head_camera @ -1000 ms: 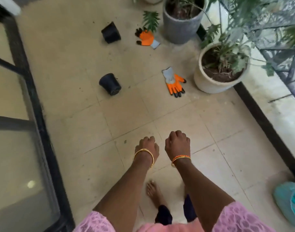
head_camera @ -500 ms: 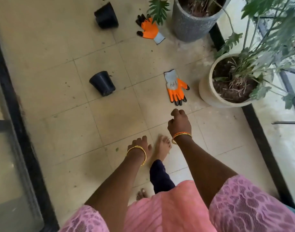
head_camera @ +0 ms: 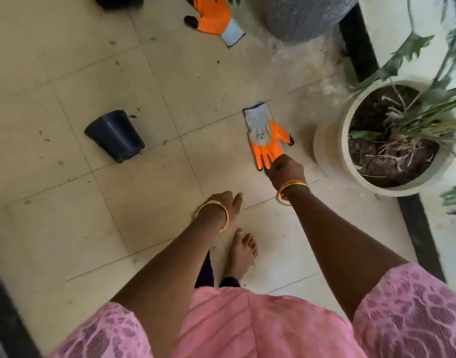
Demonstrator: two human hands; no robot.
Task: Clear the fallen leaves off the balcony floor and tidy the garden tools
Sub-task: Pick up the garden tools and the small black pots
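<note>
The right hand [head_camera: 286,170] reaches down onto the fingertips of the orange garden glove [head_camera: 267,140] lying flat on the balcony floor [head_camera: 66,228], likely to gather it; whether it grips yet, I cannot tell. The left hand [head_camera: 220,202] hangs loosely curled, holding nothing. A tipped black nursery pot [head_camera: 115,135] lies left.

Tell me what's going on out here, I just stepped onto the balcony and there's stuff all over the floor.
A person is bending down, right hand at the fingertips of the near glove lying flat on the tiles; whether it grips it yet cannot be told. The left hand hangs idle, holding nothing. A second glove lies farther off by the grey planter. A black pot lies tipped on its side, and a white planter stands to the right.
</note>
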